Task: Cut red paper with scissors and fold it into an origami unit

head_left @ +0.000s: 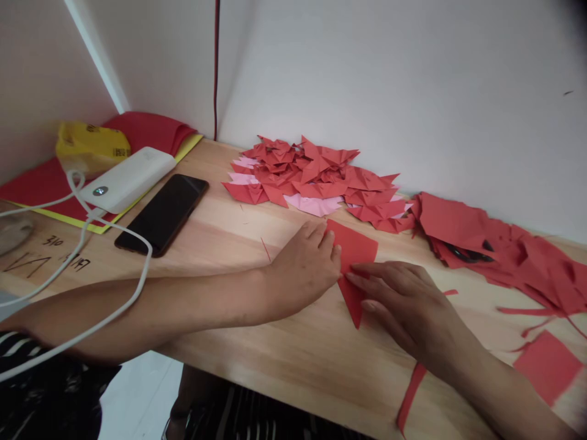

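Observation:
A folded piece of red paper point(358, 241) lies on the wooden table, its narrow pointed end toward the front edge. My left hand point(308, 264) rests on its left side, palm down with the fingers laid over the paper. From the right, my right hand point(403, 299) touches the same sheet with its fingertips, fingers stretched out and the thumb apart below them. Behind both hands is a heap of folded red and pink paper pieces point(316, 174). Below my right wrist lies a red paper strip point(411, 397).
Red paper sheets point(458, 223) pile up at the right, dark scissor handles point(472, 253) partly under them. A red square point(548, 365) lies nearer. At left are a black phone point(162, 214), a white power bank point(132, 177) with cables, and a yellow bag point(92, 146).

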Tool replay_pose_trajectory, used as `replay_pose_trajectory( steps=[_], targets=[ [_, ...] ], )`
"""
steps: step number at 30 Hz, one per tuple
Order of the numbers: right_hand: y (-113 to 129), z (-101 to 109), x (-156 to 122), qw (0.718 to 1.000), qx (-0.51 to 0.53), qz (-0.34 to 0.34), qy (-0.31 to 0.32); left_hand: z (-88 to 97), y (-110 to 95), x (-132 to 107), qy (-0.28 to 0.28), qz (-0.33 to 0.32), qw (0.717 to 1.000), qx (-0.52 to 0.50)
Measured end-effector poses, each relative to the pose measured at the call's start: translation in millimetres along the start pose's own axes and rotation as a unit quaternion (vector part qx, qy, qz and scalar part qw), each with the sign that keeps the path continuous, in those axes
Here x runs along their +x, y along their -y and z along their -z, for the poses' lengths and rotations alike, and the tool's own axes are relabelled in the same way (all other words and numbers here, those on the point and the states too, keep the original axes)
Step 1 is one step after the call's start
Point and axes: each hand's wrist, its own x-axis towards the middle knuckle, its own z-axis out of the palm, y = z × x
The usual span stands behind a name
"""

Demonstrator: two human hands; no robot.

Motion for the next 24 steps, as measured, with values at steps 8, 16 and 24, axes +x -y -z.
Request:
replay_pose_trajectory(
  steps=[8, 16, 24],
  targets=[
    [4.5, -0.2, 1.6, 1.0, 0.005, 0.012, -0.001, -6.2, 3.0, 1.6, -0.005, 0.018, 0.999, -0.033],
    [8.9, -6.7, 4.0, 0.998, 0.008, 0.055, -0.001, -9.9, 5.9, 2.1, -0.024, 0.007, 0.999, -0.038],
    [11.6, -7.0, 7.1, 0.999, -0.004, 0.032, 0.034, -14.3, 9.3, 3.3, -0.024, 0.014, 0.998, -0.057]
  ],
)
